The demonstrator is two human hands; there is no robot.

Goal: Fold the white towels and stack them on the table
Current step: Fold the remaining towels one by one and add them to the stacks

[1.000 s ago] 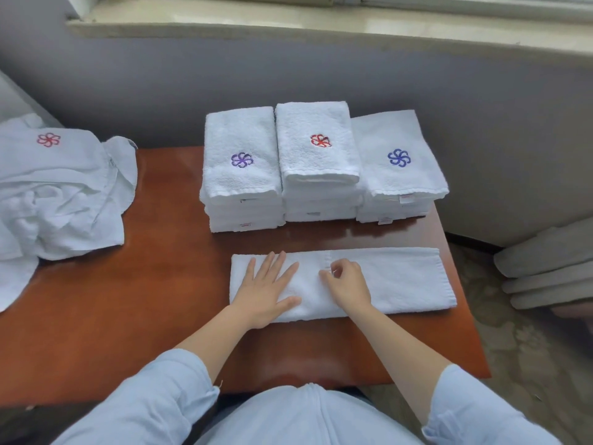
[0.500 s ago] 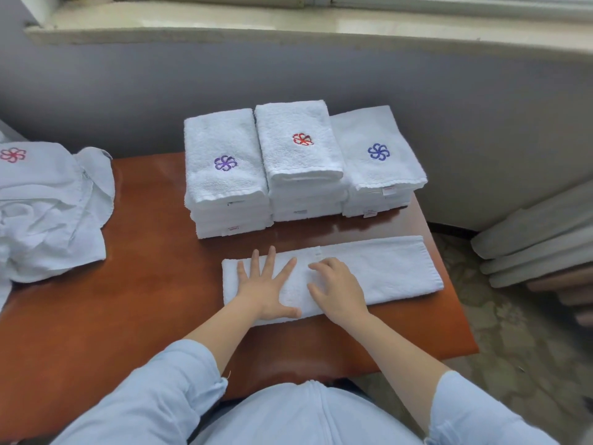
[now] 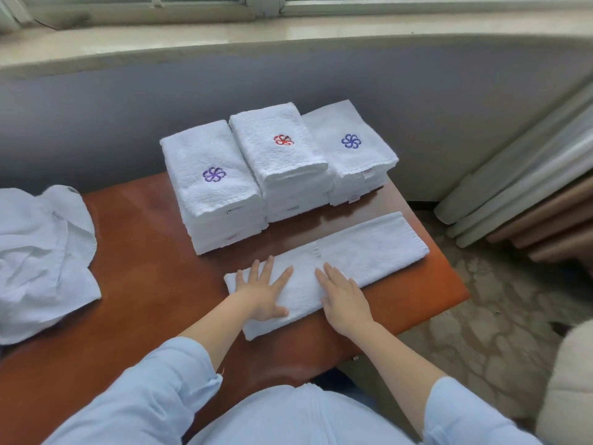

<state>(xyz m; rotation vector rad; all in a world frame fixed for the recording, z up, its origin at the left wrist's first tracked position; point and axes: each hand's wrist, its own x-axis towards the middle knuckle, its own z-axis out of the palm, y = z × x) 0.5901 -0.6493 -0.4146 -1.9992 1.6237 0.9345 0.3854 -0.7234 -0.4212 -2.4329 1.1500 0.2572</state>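
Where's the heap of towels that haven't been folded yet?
In the head view, the crumpled heap sits at the left end of the table, apart from the purple-flower stack to its right.

Glossy reddish-brown wooden table (image 3: 144,252) filled the centre, soft daylight glinting on its top. Plain grey painted wall (image 3: 96,123) ran behind at 12 o'clock, under a pale stone window sill (image 3: 321,30) and white window frame (image 3: 266,4). Mottled beige stone-pattern floor (image 3: 497,316) at 4 o'clock. Long grey and brown rolls (image 3: 519,200) bundled at 3 o'clock.

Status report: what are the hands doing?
Left hand, right hand flat on half-folded towel. Three stacks behind it. Loose pile off left, not blocking.
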